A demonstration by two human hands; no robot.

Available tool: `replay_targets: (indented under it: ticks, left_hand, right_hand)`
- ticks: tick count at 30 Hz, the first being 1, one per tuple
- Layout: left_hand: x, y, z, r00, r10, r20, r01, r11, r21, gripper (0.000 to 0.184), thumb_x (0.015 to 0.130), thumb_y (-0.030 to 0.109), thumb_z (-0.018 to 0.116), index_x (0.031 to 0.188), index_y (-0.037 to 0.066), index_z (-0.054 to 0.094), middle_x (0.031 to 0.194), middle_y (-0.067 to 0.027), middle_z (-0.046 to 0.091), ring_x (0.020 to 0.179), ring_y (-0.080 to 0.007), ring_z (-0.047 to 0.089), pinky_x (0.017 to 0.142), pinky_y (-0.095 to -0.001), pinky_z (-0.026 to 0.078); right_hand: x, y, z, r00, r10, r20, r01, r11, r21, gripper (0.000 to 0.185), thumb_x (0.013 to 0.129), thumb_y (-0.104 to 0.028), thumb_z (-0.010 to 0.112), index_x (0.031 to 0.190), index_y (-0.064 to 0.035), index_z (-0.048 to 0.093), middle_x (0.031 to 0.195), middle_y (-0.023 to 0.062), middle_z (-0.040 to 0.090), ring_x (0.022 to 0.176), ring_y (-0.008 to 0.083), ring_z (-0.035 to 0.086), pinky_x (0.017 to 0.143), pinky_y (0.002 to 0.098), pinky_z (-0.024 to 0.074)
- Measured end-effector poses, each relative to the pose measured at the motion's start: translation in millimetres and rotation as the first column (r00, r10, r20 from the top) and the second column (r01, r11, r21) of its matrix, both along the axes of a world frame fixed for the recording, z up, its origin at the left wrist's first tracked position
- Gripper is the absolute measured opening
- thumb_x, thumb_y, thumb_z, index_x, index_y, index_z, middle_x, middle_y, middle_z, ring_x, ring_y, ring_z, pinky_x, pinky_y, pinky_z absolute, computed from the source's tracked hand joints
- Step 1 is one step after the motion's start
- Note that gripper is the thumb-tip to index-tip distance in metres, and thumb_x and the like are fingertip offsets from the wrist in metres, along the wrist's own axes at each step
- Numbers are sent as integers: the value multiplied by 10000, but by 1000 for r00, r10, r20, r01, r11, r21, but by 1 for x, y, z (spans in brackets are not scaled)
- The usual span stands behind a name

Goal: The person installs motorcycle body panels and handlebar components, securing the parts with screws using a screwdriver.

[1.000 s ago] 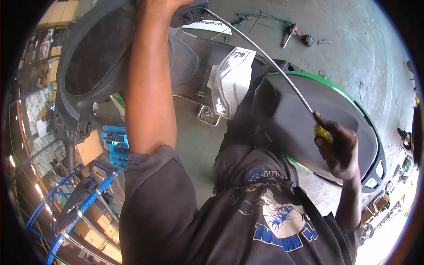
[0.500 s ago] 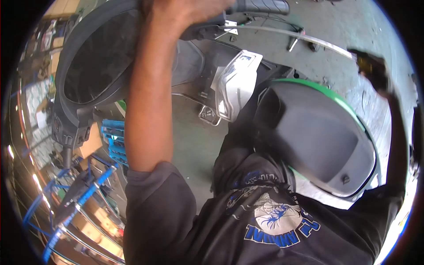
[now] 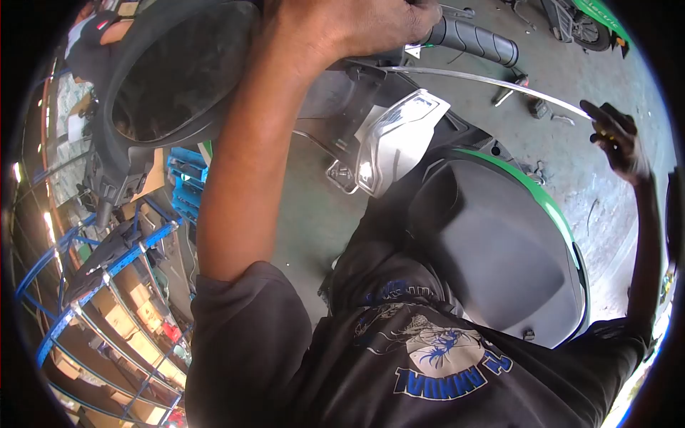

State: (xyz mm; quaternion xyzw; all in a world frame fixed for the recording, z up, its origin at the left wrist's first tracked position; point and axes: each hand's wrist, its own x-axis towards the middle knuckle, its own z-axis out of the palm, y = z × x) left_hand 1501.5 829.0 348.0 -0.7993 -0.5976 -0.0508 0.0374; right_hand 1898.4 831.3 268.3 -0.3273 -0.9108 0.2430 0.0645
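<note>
A scooter with a dark seat (image 3: 492,250) edged in green stands in front of me. My left hand (image 3: 378,28) is at the top, closed with curled fingers beside the black handlebar grip (image 3: 478,41). What those fingers hold is hidden. From below the handlebar a thin silver cable-like strip (image 3: 499,80) arches to the right. Its far end meets the fingertips of my right hand (image 3: 617,139), which pinches it out over the floor. A clear and silver light-like panel (image 3: 402,139) rests between the handlebar and the seat.
A round dark front panel (image 3: 182,75) is at upper left. Blue-framed shelving (image 3: 107,274) with boxes stands at lower left, near blue crates (image 3: 187,182). A tool (image 3: 510,90) lies on the floor. Another person (image 3: 96,43) is at top left; another vehicle (image 3: 589,28) is at top right.
The view has shifted, so the scooter's front and floor items sit lower and farther right. My left hand shows more fully by the grip. My right hand stays at the strip's end.
</note>
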Motion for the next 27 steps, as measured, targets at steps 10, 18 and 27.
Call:
replay_targets:
  ticks: [10, 18, 27]
  left_hand:
    - [-7, 10, -6, 1000, -12, 18, 13, 998, -60, 486, 691, 372, 688, 1007, 2, 696, 1018, -230, 663, 970, -384, 629, 884, -478, 480]
    - [-56, -39, -59, 874, -298, 384, -12, 776, 631, 343, 792, 333, 685, 966, 39, 643, 953, -135, 635, 879, -311, 601, 778, -447, 466]
    - [-14, -94, -105, 451, -129, 883, -440, 829, 346, 229, 755, 92, 768, 924, 13, 635, 869, -106, 639, 806, -246, 622, 709, -348, 489]
  right_hand:
    - [-7, -3, 11, 998, 3, -60, -10, 992, -123, 442, 887, -253, 626, 1264, -27, 577, 774, 109, 533, 649, 220, 545, 590, 351, 437]
    - [-44, -124, 57, 930, -368, -3, 359, 908, -214, 510, 776, -1, 683, 1274, -61, 589, 731, 131, 560, 618, 271, 589, 586, 350, 467]
    - [-86, -187, 114, 856, -497, 143, 480, 866, 139, 573, 746, -59, 754, 1286, -165, 595, 719, 104, 604, 556, 245, 573, 530, 364, 471]
